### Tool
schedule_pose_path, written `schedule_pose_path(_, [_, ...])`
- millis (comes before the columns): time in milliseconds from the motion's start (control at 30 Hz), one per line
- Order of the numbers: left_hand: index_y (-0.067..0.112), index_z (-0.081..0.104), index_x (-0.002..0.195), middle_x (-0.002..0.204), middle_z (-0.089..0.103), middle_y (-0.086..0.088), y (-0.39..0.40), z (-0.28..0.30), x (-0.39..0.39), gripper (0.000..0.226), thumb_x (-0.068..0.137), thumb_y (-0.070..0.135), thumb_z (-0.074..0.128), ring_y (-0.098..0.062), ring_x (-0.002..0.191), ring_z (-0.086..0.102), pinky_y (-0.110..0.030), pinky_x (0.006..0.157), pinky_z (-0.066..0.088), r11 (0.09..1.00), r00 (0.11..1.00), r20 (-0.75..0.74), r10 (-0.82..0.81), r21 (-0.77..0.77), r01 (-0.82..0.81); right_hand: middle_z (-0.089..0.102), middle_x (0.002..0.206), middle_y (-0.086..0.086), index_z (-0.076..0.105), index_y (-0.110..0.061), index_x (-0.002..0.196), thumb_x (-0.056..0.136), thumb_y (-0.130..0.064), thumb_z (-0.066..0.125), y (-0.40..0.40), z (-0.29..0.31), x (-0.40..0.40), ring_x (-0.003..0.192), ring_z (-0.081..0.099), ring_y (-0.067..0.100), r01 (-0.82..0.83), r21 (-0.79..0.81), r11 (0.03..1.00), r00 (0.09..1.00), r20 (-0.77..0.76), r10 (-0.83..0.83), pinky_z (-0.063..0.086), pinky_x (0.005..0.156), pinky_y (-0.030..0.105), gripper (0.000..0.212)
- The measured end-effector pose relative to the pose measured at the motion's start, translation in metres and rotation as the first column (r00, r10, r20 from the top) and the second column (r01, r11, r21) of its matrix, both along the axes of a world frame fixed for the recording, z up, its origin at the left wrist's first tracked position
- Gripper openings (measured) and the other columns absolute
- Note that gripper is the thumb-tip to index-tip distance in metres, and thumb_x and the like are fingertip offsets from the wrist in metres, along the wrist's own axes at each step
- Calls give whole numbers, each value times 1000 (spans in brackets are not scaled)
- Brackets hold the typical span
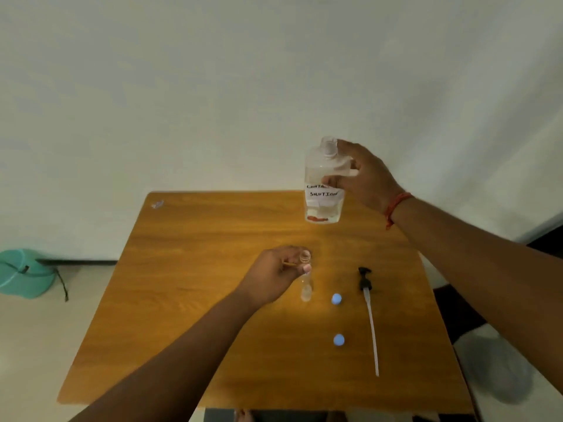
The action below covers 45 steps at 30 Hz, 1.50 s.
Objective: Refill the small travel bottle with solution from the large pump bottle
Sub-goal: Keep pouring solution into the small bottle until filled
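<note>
My right hand (pixel 364 178) grips the large clear bottle (pixel 323 190) by its upper half and holds it upright above the far side of the wooden table (pixel 189 300). Its neck is open and a paper label reads "solution". My left hand (pixel 274 275) pinches the small clear travel bottle (pixel 305 280) near its open neck, and the bottle stands on the table. The black pump head with its long white tube (pixel 369 312) lies flat on the table to the right. Two small blue caps (pixel 336 299) (pixel 338 340) rest between them.
A teal plastic basin (pixel 26 274) sits on the floor at the left, beside the wall. A small scrap (pixel 157 204) lies at the table's far left corner. A plain wall rises close behind the table.
</note>
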State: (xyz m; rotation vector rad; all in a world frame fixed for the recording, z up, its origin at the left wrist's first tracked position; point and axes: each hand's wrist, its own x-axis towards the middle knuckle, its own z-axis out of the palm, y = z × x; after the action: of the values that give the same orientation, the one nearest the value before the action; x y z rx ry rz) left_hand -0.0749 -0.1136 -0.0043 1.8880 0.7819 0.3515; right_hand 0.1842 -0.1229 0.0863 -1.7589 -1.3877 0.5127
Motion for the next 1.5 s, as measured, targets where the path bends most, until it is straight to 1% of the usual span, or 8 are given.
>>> schedule_pose_path(100, [19, 73, 112, 108, 74, 0, 17, 50, 9, 18, 95, 21, 69, -13, 101, 68, -36, 92, 55, 997, 1000, 25, -19, 74, 17, 56, 128, -4, 49, -32, 140, 78, -36, 80, -3, 47, 4, 112, 58, 18, -7, 44, 999, 999, 38, 5, 50, 98, 39, 70])
schedule_pose_path(200, [16, 73, 108, 106, 74, -6, 29, 101, 16, 16, 96, 24, 67, -16, 100, 67, -37, 93, 52, 988, 998, 47, -48, 149, 41, 56, 126, -7, 49, -34, 140, 78, -39, 79, -8, 91, 2, 111, 58, 15, -21, 91, 996, 998, 61, 16, 51, 97, 35, 69])
schedule_pose_path(333, [17, 75, 111, 104, 77, 2, 47, 179, 24, 18, 96, 26, 67, -9, 98, 68, -34, 93, 52, 970, 994, 95, -62, 241, 37, 57, 123, -10, 51, -36, 138, 77, -42, 79, -14, 158, -2, 107, 59, 11, -38, 156, 987, 990, 141, 16, 48, 93, 26, 68])
schedule_pose_path(633, [18, 76, 104, 104, 77, 0, 77, 341, 36, 15, 95, 29, 70, -23, 100, 70, -44, 93, 57, 959, 975, 206, -84, 284, 23, 59, 119, -19, 52, -48, 124, 76, -40, 81, -26, 294, -10, 99, 61, 1, -57, 285, 957, 974, 226, -10, 48, 83, 17, 56])
schedule_pose_path(833, [15, 74, 107, 104, 78, -1, 82, 417, 38, 18, 95, 27, 69, -12, 96, 72, -37, 90, 60, 954, 960, 255, -112, 299, 32, 61, 123, -15, 52, -39, 136, 74, -44, 81, -31, 354, -12, 101, 63, 4, -53, 313, 948, 952, 303, -47, 53, 92, 29, 68])
schedule_pose_path(1000, [13, 74, 104, 103, 78, -1, 85, 458, 42, 18, 95, 27, 68, -16, 99, 72, -41, 90, 60, 941, 952, 283, -116, 339, 14, 61, 123, -13, 51, -37, 138, 73, -45, 81, -30, 391, -13, 100, 63, 6, -43, 334, 942, 926, 367, -88, 53, 92, 32, 71])
schedule_pose_path(1167, [10, 74, 106, 105, 77, -5, 87, 480, 48, 19, 97, 25, 66, -16, 99, 71, -46, 91, 60, 939, 949, 293, -119, 343, 12, 58, 121, -10, 51, -38, 138, 75, -40, 81, -32, 414, -13, 98, 59, 5, -25, 330, 944, 888, 440, -130, 49, 86, 23, 70])
schedule_pose_path(1500, [8, 74, 108, 109, 76, -8, 95, 482, 55, 19, 98, 22, 66, -23, 105, 71, -51, 87, 61, 946, 947, 297, -122, 323, 20, 48, 112, -5, 43, -32, 145, 78, -40, 78, -26, 425, -7, 98, 53, 15, 15, 257, 966, 692, 695, -196, 44, 82, 25, 76])
